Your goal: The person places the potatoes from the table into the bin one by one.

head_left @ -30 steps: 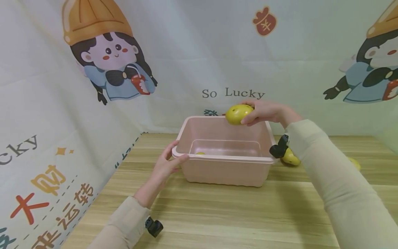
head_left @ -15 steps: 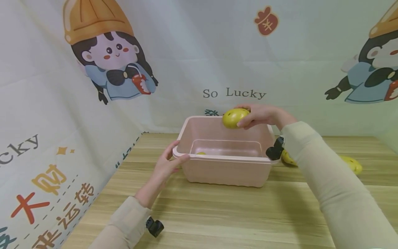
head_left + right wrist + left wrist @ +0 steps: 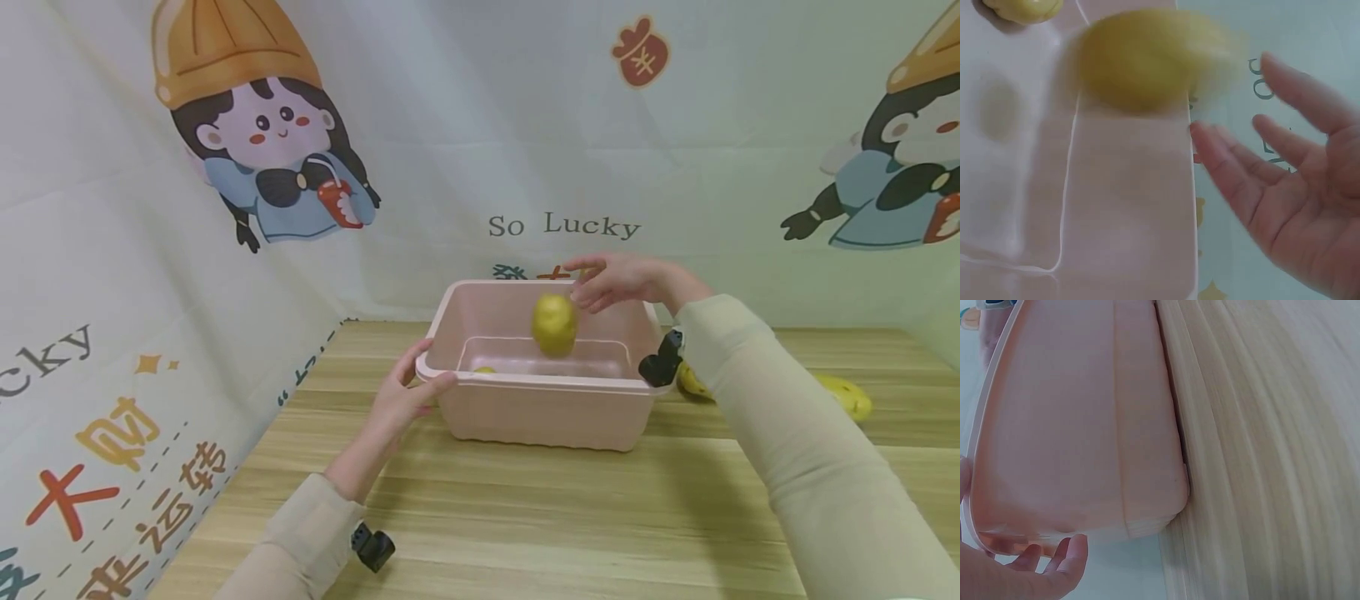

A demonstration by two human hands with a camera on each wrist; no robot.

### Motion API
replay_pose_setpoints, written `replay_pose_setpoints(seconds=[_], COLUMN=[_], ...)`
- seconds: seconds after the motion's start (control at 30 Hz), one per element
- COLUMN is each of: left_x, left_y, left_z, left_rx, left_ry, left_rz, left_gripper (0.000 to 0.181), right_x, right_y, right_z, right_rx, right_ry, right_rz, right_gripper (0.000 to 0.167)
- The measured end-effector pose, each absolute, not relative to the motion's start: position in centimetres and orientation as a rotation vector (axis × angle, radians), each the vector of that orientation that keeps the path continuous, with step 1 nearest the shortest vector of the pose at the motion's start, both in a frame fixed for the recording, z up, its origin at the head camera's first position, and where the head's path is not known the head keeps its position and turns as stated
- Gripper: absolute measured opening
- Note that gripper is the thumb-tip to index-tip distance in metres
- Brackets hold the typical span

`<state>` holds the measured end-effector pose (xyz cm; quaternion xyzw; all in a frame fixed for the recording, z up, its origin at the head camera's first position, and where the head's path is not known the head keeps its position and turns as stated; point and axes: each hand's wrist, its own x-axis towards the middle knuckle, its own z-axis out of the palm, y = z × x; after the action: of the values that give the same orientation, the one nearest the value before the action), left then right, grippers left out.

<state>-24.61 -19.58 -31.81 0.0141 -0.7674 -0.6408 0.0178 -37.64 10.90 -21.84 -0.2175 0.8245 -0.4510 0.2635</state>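
Printed cloth [image 3: 450,150] backs our wooden table [image 3: 525,517]. Our left hand [image 3: 399,396] grips the pink bin [image 3: 547,417] at its rim; our right hand [image 3: 622,279], fingers spread wide, hovers near the blurred yellow fruit [image 3: 555,325], mid-air above the bin's floor.

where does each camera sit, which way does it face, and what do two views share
Head: worn on the head, facing forward and down at the pink bin; the left hand, right hand and both sleeves show.
Left wrist: worn there, facing the bin's outer wall and wooden tabletop; the left hand shows, perhaps some right hand at upper left.
Right wrist: worn there, facing down into the bin past a blurred yellow fruit; the right hand shows.
Shared: head and right wrist both show that fruit.
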Motion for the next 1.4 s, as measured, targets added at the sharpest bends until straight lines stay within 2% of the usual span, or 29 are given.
replay_pose_setpoints(seconds=[0.4, 0.7, 1.07, 1.4], left_x=[-24.7, -25.0, -25.1, -25.2], left_y=[-19.6, -19.6, -19.7, -19.6], left_z=[-31.8, -31.9, -32.1, -32.2], left_rx=[0.042, 0.039, 0.057, 0.046], left_ry=[-2.383, -2.400, -2.405, -2.409], left_rz=[-1.993, -1.973, -1.978, -1.972], left_gripper=[0.068, 0.069, 0.069, 0.070], right_x=[-36.6, -35.4, -33.8, -32.7], right_y=[12.6, 17.8, 25.3, 29.6], right_z=[-20.5, -20.5, -23.1, -25.5], right_rx=[-0.651, -0.642, -0.514, -0.466], right_ry=[2.350, 2.489, 2.563, 2.618], right_rz=[-1.203, -1.223, -1.107, -1.063], right_gripper=[0.069, 0.070, 0.070, 0.071])
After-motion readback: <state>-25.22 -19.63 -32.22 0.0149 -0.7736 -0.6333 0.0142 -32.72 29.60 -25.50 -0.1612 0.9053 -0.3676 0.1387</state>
